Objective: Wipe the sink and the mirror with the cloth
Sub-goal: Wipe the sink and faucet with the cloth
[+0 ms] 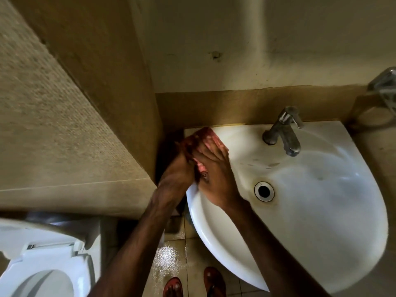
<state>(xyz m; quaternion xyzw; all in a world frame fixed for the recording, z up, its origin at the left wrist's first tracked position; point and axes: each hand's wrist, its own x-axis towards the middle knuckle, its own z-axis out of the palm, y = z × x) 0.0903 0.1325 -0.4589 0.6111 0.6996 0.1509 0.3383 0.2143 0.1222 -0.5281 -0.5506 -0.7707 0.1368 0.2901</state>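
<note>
Both hands are being pressed onto the cloth (211, 139) at the sink's (321, 211) far-left rim.
Left hand (177, 172) clamped, right hand (214, 176) spread flat; soft, limp fabric is best bunched.

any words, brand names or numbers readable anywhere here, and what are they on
None can be read. The tap, the white sink, the toilet and the red-and-pink cloth under both hands show no legible text; any maker's mark would be too small or blurred to tell.
</note>
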